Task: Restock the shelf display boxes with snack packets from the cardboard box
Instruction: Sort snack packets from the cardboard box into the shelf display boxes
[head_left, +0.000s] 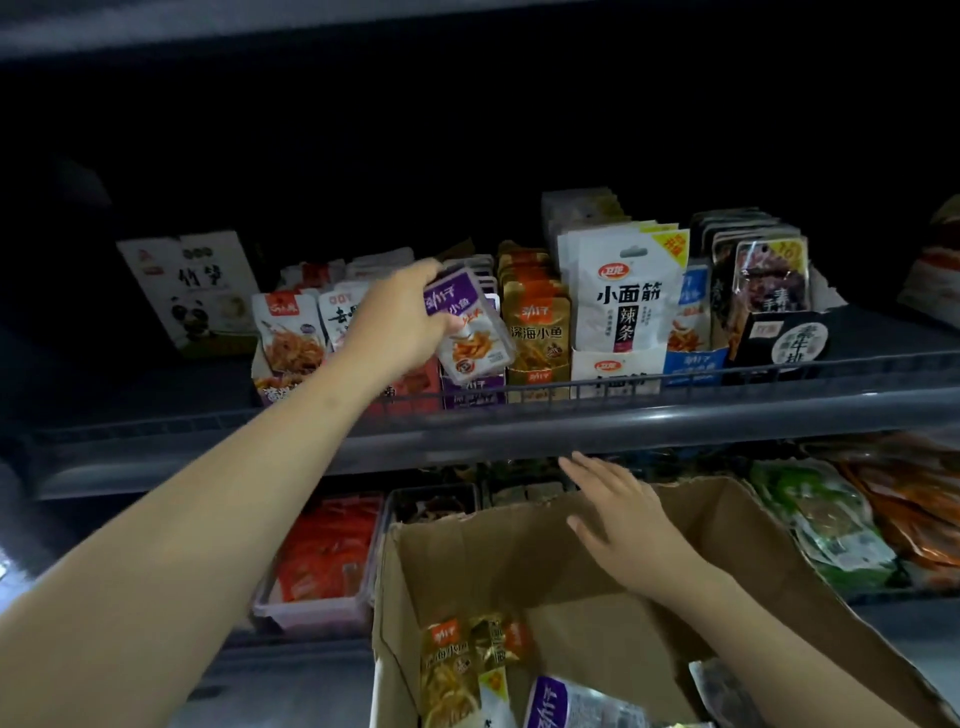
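My left hand (400, 322) reaches up to the shelf and grips a stack of purple snack packets (470, 327), held tilted over the purple display box (474, 391). My right hand (618, 514) hovers with straight fingers over the open cardboard box (457, 566), holding nothing. In the bottom of the box lie gold packets (457, 670) and a purple packet (550, 704). Beside the purple box on the shelf stands a gold display box (537, 332) full of packets.
A grey shelf rail (623, 421) runs along the front of the display boxes. White (621, 301), blue (693, 322) and black (774, 312) packet boxes stand to the right, a panda-printed box (192, 291) at left. A tray of red packets (327, 551) sits below.
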